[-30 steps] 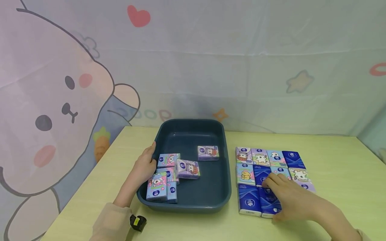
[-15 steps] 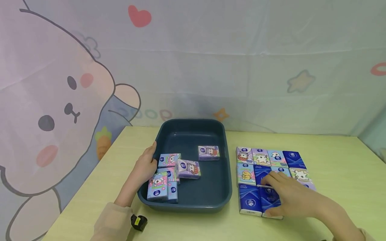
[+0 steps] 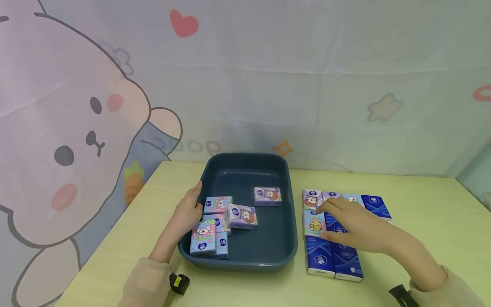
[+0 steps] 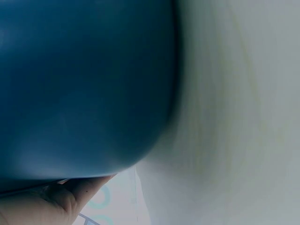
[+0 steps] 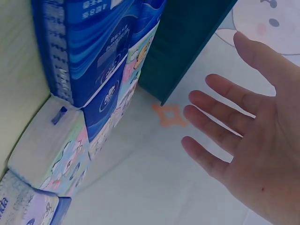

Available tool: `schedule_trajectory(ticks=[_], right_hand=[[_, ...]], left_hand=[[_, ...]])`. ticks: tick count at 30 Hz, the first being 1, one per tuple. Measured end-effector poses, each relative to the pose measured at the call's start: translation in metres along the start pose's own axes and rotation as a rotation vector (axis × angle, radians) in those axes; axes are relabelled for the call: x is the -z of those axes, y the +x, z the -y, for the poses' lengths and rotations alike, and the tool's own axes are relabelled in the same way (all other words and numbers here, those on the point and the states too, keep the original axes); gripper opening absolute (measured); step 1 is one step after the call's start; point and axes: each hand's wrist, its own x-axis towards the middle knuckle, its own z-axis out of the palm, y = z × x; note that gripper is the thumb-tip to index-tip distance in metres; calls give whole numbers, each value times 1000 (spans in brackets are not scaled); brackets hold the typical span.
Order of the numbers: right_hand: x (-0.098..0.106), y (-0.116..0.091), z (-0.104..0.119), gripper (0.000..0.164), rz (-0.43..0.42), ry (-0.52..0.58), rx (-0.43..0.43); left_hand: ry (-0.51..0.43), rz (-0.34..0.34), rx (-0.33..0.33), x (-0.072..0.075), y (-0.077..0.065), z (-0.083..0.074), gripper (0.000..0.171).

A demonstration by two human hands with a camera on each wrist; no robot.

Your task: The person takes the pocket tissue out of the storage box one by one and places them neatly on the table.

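My left hand [image 3: 186,211] holds the left rim of a dark teal plastic basin [image 3: 268,243], thumb over the edge. The left wrist view shows that hand [image 4: 61,204] against the basin's outer wall. Inside lie several small tissue packs in pink, blue and purple, among them a purple pack [image 3: 267,196] by the right wall. My right hand [image 3: 360,224] hovers over rows of tissue packs right of the basin, partly covering them. In the right wrist view its fingers are spread and hold nothing. Two dark blue packs [image 3: 320,257] form the row's front; a yellow-character pack [image 3: 314,224] lies behind.
All this rests on a pale yellow-green table [image 3: 426,213]. A cartoon-printed cloth [image 3: 245,85] hangs behind it. Dark straps with black fittings [image 3: 179,283] show near both wrists. A dark blue pack [image 3: 376,205] forms the far right corner of the rows.
My right hand has risen off the front blue packs and shifted back and left, uncovering more of them. The left hand stays at the basin, and the packs lie where they were.
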Motion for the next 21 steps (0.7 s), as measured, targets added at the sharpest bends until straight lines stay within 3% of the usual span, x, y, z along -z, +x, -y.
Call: schedule_trajectory(ticks=[11, 21], right_hand=[[-5, 40, 2, 50, -64, 88, 111], [-11, 81, 11, 55, -28, 15, 160]], left_hand=[[1, -2, 4, 0, -1, 0, 59], [8, 2, -3, 0, 1, -1, 59]])
